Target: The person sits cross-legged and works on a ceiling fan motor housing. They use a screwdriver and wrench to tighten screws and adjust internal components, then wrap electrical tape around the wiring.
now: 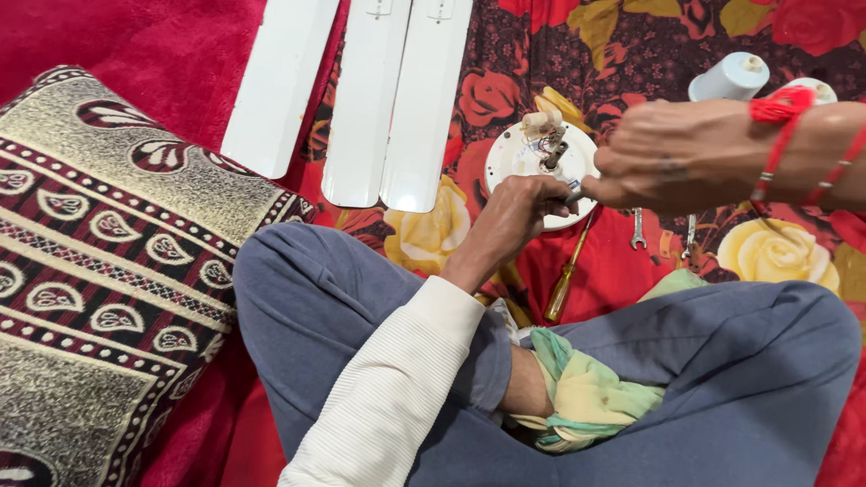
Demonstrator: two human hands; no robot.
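Head view, looking down: the left hand point(514, 215) is curled shut on a small metal tool at the near rim of the round white fan motor point(528, 158), which lies far centre on the rose-printed cloth point(505, 54), glossy, wires bunched at its hub. The right hand point(672, 153), red-threaded wrist, pinches the same tool. Smooth white blades point(397, 99) lie far left; a patterned woven cushion point(108, 252) sits at left.

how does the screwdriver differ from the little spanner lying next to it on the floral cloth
The amber-handled screwdriver is long and slim, lying slanted with its tip up toward the hands; the small silver open-ended spanner is much shorter and lies nearly straight up and down. The screwdriver has a translucent amber grip; the spanner is bare metal throughout. Both lie untouched on the red floral cloth.
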